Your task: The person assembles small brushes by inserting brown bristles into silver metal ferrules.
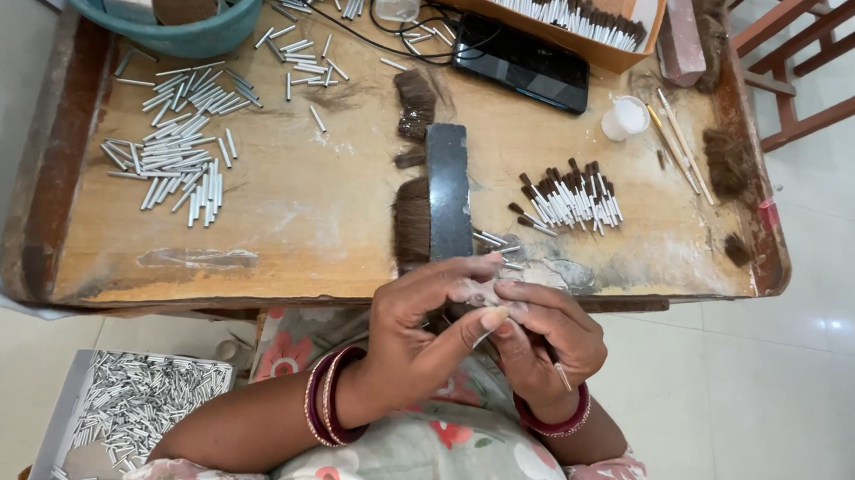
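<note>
While both hands meet at the table's near edge, left hand and right hand pinch one small metal tube — fingertips closed on it; slip risk — tube falls into lap.

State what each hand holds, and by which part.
The left hand and right hand pinch one small silver tube between their fingers; which end cannot be told.

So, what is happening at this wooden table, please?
A seated person's left hand and right hand meet at the near edge of the worn wooden table, pinching a thin silver metal tube. Loose silver tubes lie left; a pile of white tubes tipped with brown bristles lies right.
</note>
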